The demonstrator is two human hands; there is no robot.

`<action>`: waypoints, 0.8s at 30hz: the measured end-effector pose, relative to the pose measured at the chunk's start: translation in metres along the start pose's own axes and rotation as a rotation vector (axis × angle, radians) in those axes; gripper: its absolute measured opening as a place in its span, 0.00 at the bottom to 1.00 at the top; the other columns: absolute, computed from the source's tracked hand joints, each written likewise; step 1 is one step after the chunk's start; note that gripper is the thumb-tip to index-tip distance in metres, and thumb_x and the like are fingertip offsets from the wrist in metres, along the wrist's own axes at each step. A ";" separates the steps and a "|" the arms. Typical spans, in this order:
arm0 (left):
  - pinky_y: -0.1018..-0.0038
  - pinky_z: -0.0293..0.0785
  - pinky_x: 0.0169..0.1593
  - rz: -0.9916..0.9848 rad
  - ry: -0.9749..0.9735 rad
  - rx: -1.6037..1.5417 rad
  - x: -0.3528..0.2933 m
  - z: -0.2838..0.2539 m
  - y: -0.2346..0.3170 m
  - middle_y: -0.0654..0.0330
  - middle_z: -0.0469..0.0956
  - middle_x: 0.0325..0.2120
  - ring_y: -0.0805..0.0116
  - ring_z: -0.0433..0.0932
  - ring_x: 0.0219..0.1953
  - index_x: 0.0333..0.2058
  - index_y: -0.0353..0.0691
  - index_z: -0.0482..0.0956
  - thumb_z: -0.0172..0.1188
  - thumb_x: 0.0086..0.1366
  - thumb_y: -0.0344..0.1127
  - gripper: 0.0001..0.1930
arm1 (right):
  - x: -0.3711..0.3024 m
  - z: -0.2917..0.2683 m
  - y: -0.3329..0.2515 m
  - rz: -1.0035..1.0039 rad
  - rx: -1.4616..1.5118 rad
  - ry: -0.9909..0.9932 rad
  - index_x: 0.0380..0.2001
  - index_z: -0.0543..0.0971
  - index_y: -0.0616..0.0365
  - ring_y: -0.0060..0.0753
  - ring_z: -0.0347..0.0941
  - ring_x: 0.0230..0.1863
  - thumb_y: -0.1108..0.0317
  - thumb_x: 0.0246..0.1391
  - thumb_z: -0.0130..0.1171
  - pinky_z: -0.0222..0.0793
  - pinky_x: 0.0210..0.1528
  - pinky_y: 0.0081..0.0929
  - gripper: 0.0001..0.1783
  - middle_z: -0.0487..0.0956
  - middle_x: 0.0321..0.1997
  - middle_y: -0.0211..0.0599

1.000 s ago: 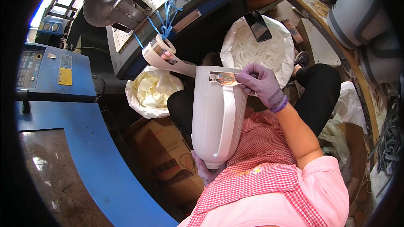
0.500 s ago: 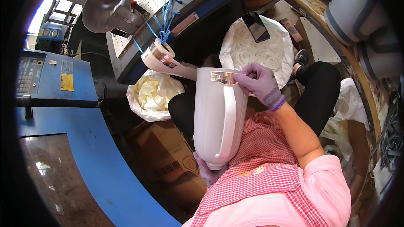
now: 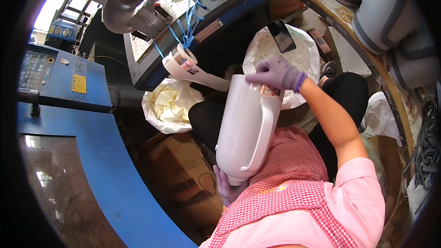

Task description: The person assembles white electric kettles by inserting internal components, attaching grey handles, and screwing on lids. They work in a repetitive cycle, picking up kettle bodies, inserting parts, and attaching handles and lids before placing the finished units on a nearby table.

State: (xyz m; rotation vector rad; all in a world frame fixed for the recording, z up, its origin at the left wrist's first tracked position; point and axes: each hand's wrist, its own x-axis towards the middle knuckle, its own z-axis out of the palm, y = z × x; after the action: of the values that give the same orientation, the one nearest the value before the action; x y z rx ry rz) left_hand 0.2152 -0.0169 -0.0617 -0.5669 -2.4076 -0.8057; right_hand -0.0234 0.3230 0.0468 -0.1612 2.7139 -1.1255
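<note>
A pale grey thermos jug shell (image 3: 241,128) with a side handle (image 3: 262,133) leans across my lap, its narrow neck pointing down toward me. My left hand (image 3: 225,186), in a purple glove, grips it at the neck; part of that hand is hidden beneath. My right hand (image 3: 278,74), gloved the same, lies over the wide end with its fingers curled in against the surface. Under those fingers shows part of a shiny printed label (image 3: 268,91); anything they hold is hidden. A roll of labels (image 3: 181,59) hangs left of the jug, its white strip running toward it.
A white bag of clear rings (image 3: 294,96) has a phone (image 3: 281,36) on its rim. Cream scraps fill another bag (image 3: 172,103). A blue machine (image 3: 98,156) stands left, above it a metal lamp (image 3: 128,7). Grey jugs (image 3: 386,14) crowd the right shelf; a cardboard box (image 3: 181,174) sits below.
My right hand has moved from the label's right edge to across it, covering most of it. The jug has shifted slightly right and tilted; my left hand stays at its neck.
</note>
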 end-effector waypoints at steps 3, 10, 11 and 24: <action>0.52 0.72 0.60 -0.227 -0.015 -0.188 0.017 -0.011 0.002 0.39 0.69 0.60 0.38 0.72 0.59 0.65 0.31 0.60 0.79 0.46 0.38 0.50 | 0.025 -0.014 0.048 0.029 -0.153 0.322 0.56 0.76 0.50 0.51 0.78 0.46 0.57 0.57 0.57 0.73 0.47 0.45 0.24 0.81 0.47 0.45; 0.63 0.72 0.59 -0.636 -0.146 -0.820 0.129 -0.102 -0.051 0.49 0.77 0.53 0.59 0.78 0.52 0.62 0.27 0.68 0.75 0.47 0.51 0.48 | -0.050 -0.064 -0.003 -0.958 -0.540 0.459 0.59 0.74 0.51 0.45 0.69 0.61 0.60 0.47 0.65 0.68 0.60 0.41 0.33 0.73 0.60 0.41; 0.63 0.72 0.59 -0.585 -0.194 -0.848 0.153 -0.108 -0.057 0.50 0.78 0.52 0.58 0.78 0.52 0.61 0.27 0.68 0.71 0.52 0.53 0.45 | -0.058 -0.073 -0.017 -1.086 -0.585 0.399 0.57 0.76 0.50 0.43 0.73 0.57 0.61 0.46 0.66 0.71 0.57 0.40 0.31 0.76 0.56 0.40; 0.74 0.68 0.19 -0.574 -0.077 -0.330 0.566 -0.009 -0.218 0.57 0.77 0.26 0.73 0.70 0.15 0.58 0.38 0.70 0.56 0.65 0.48 0.28 | 0.038 -0.134 -0.014 -0.546 0.222 1.002 0.54 0.73 0.59 0.42 0.77 0.44 0.67 0.57 0.58 0.76 0.39 0.35 0.21 0.76 0.47 0.45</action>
State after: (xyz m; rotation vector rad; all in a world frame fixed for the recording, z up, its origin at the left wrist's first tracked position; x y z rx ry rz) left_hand -0.3332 -0.0607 0.1929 -0.0045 -2.5526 -1.4592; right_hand -0.0905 0.3987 0.1437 -0.4153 3.4451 -2.1098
